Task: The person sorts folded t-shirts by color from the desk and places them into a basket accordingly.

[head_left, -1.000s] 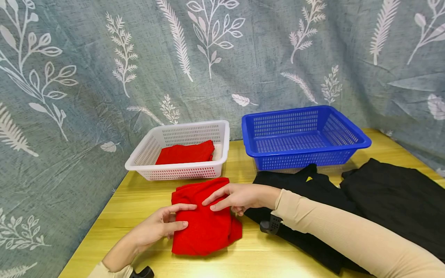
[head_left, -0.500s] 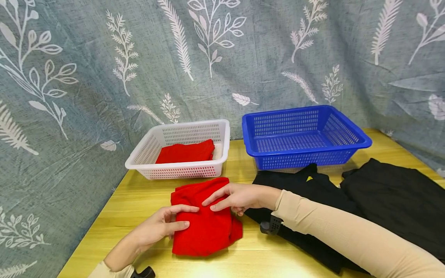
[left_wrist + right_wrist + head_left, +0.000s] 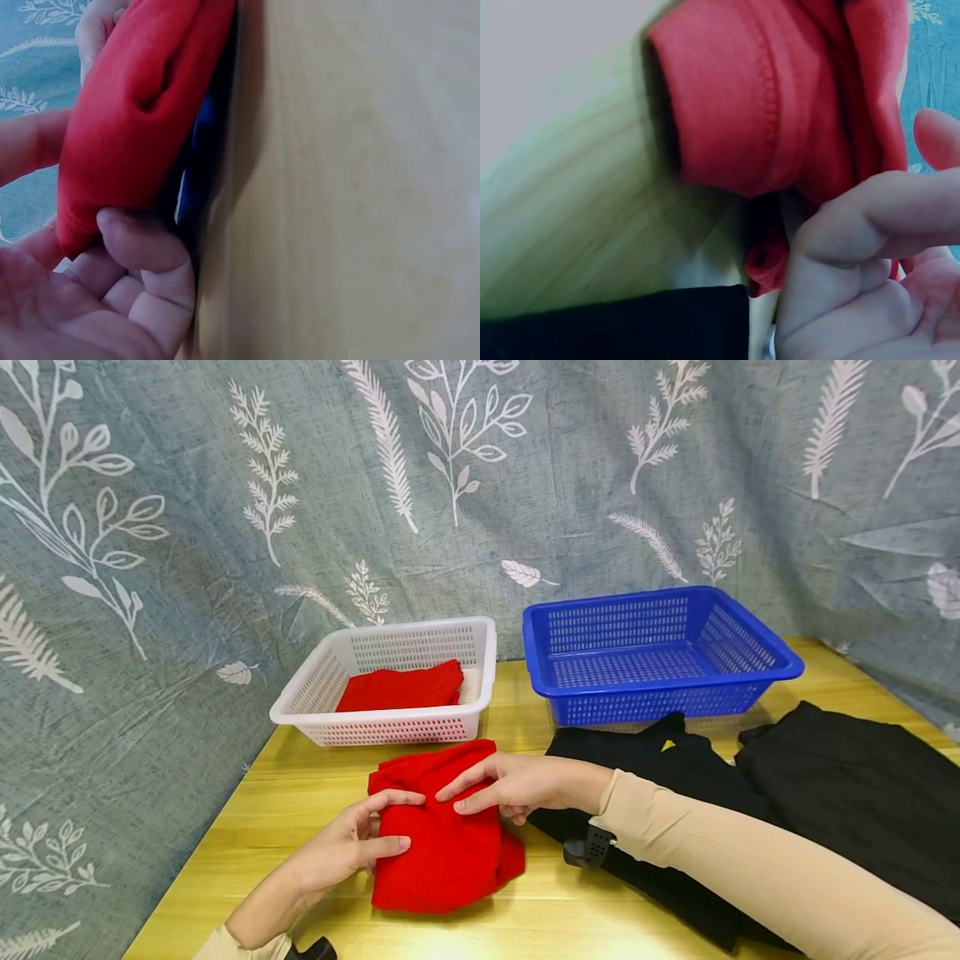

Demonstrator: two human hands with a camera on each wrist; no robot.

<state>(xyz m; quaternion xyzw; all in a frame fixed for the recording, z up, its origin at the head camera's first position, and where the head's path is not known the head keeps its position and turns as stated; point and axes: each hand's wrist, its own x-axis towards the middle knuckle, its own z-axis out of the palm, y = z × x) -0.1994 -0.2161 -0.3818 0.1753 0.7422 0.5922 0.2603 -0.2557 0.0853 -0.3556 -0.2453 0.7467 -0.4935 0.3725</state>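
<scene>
A folded red shirt (image 3: 442,852) lies on the table before me in the head view. My left hand (image 3: 345,843) grips its left edge, thumb and index finger on top. In the left wrist view the other fingers (image 3: 150,277) curl in at the lower side of the fold. From the right, my right hand (image 3: 517,785) holds the shirt with index finger and thumb on top. Its remaining fingers (image 3: 840,247) bend in at the right edge, beside a stitched hem (image 3: 727,97) in the right wrist view.
Behind the shirt stands a white basket (image 3: 390,723) with folded red cloth (image 3: 405,687) inside. A blue basket (image 3: 667,689) is to its right. Black garments (image 3: 855,785) lie on the right, partly under my right arm. A patterned curtain (image 3: 570,468) hangs behind the table.
My left index finger has lifted slightly, and the red cloth between the two hands is a little more bunched. The baskets and black garments stay put.
</scene>
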